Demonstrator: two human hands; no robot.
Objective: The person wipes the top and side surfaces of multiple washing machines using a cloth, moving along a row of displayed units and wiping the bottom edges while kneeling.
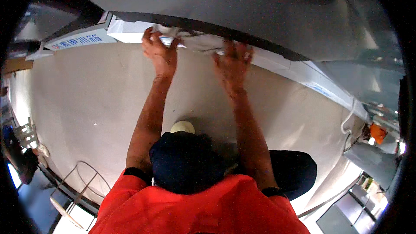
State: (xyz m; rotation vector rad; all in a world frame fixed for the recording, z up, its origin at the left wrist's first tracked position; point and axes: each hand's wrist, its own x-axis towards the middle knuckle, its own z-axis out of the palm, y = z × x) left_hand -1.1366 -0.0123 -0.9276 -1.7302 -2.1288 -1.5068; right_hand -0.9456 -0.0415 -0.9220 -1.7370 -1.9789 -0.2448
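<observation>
A crumpled off-white cloth (201, 42) is stretched between my two hands, against a long white strip of panel or carton (128, 31) low under a dark edge. My left hand (161, 55) has its fingers bent round the cloth's left end. At the other end my right hand (232, 66) grips the cloth, its fingertips partly lost in blur and in the shade of the edge. Above both hands spreads a large grey smooth surface (260, 0). Blue printing marks the white strip.
Beige floor (108, 91) lies beneath my arms, with my pale shoe tip (182, 127) and dark knee on it. A white hose or cable (346, 123) hangs at the right, near an orange item (378, 133). A round metal wire stand (80, 190) is at the lower left.
</observation>
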